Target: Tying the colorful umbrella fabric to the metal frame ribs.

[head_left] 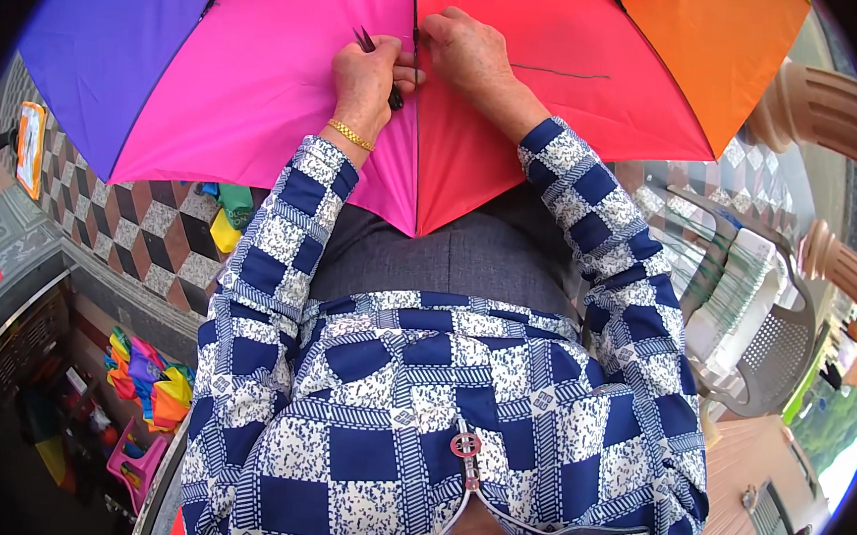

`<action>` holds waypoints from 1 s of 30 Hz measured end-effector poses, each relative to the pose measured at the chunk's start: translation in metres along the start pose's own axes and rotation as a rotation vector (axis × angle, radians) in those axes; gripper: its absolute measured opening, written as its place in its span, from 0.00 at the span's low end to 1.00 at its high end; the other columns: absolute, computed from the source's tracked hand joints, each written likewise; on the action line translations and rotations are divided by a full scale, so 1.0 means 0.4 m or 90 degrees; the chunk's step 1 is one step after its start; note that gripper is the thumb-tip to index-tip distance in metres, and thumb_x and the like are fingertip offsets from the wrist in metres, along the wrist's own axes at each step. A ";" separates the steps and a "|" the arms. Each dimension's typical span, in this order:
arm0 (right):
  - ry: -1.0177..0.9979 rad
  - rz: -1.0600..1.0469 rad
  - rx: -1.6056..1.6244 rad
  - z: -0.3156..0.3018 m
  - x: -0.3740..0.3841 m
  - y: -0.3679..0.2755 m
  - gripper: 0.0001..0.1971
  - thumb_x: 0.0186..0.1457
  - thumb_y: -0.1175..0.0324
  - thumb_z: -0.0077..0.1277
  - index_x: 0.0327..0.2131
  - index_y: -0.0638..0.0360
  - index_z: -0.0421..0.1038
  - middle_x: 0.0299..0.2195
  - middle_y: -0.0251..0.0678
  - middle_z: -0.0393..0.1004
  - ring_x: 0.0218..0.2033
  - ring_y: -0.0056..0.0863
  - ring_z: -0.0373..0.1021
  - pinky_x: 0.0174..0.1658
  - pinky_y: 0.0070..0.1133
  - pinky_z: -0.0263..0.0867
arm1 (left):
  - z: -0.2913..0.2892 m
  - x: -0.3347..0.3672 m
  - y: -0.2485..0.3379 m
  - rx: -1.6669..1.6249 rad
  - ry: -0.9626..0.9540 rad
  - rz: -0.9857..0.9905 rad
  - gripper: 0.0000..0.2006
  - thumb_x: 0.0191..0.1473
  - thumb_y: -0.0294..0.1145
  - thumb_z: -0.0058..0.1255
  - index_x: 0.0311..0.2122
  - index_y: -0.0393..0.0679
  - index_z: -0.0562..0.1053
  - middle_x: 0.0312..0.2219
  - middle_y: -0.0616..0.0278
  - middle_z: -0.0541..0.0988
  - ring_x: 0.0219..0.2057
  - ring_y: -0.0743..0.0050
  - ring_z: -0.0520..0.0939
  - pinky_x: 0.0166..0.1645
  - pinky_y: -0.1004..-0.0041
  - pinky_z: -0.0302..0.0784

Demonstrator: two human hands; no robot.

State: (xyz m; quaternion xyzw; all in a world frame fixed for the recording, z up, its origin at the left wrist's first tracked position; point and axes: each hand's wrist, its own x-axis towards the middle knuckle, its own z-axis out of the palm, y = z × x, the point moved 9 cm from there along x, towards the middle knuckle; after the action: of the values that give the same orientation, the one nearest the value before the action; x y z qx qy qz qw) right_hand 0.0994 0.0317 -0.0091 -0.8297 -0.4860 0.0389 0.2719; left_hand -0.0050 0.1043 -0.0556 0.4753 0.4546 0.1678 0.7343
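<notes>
An open umbrella with purple, pink, red and orange panels spreads over my lap, its inside facing me. A thin dark rib runs along the seam between the pink and red panels. My left hand is closed around small black thread snips, whose points stick up past the fingers. Its fingertips touch the rib. Just across the seam, my right hand pinches at the same rib; what lies in its fingertips is too small to make out. A dark thread trails over the red panel beside it.
At the right stands a grey plastic chair bearing a white box with green strands across it. Multicoloured folded fabric and a pink basket sit at the lower left. Patterned tiles cover the floor.
</notes>
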 end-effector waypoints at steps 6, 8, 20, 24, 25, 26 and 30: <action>0.008 0.033 0.069 -0.002 0.006 0.009 0.06 0.46 0.69 0.47 0.29 0.53 0.73 0.26 0.35 0.71 0.31 0.37 0.70 0.34 0.30 0.67 | 0.003 0.009 -0.011 -0.009 -0.002 -0.019 0.06 0.51 0.27 0.48 0.30 0.35 0.68 0.18 0.60 0.73 0.13 0.71 0.76 0.12 0.80 0.65; 0.004 0.061 0.119 -0.003 0.007 0.018 0.06 0.46 0.69 0.48 0.29 0.53 0.74 0.27 0.35 0.71 0.32 0.37 0.70 0.35 0.29 0.67 | 0.005 0.012 -0.010 -0.008 -0.004 -0.025 0.06 0.51 0.27 0.49 0.30 0.36 0.68 0.18 0.61 0.73 0.13 0.72 0.76 0.12 0.80 0.64; -0.007 0.099 0.183 0.012 0.007 0.031 0.07 0.46 0.69 0.49 0.30 0.55 0.74 0.28 0.37 0.73 0.33 0.36 0.71 0.37 0.27 0.66 | 0.019 0.012 -0.004 -0.027 -0.018 -0.023 0.04 0.51 0.27 0.48 0.28 0.39 0.70 0.16 0.64 0.72 0.12 0.75 0.74 0.12 0.82 0.62; 0.002 0.080 0.178 0.006 0.008 0.027 0.07 0.46 0.69 0.49 0.30 0.56 0.74 0.28 0.38 0.73 0.32 0.37 0.71 0.36 0.28 0.67 | 0.022 0.009 -0.001 -0.029 -0.018 -0.027 0.03 0.51 0.27 0.48 0.28 0.39 0.70 0.16 0.65 0.72 0.12 0.76 0.74 0.12 0.82 0.62; 0.002 0.080 0.177 0.005 0.008 0.027 0.07 0.46 0.69 0.49 0.30 0.56 0.74 0.28 0.38 0.73 0.32 0.37 0.71 0.36 0.28 0.67 | 0.020 0.009 0.003 -0.013 -0.012 -0.009 0.04 0.50 0.27 0.48 0.28 0.39 0.70 0.16 0.65 0.72 0.12 0.76 0.74 0.12 0.82 0.63; -0.003 0.078 0.174 0.006 0.007 0.026 0.08 0.45 0.68 0.49 0.30 0.57 0.74 0.27 0.39 0.73 0.31 0.37 0.71 0.36 0.28 0.67 | 0.018 0.009 0.006 0.003 -0.006 0.009 0.04 0.50 0.27 0.48 0.28 0.39 0.70 0.16 0.65 0.72 0.12 0.76 0.74 0.12 0.82 0.63; -0.044 0.105 0.199 0.004 0.014 0.025 0.10 0.44 0.66 0.49 0.30 0.59 0.74 0.25 0.41 0.74 0.29 0.35 0.72 0.36 0.26 0.67 | 0.013 0.007 0.014 0.024 0.013 0.049 0.04 0.50 0.28 0.47 0.28 0.39 0.70 0.16 0.65 0.72 0.12 0.77 0.74 0.12 0.81 0.64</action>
State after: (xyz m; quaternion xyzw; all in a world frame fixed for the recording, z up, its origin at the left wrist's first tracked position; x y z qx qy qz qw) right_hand 0.1095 0.0333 -0.0143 -0.8125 -0.4136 0.1647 0.3764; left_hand 0.0020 0.1061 -0.0516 0.5049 0.4461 0.1922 0.7135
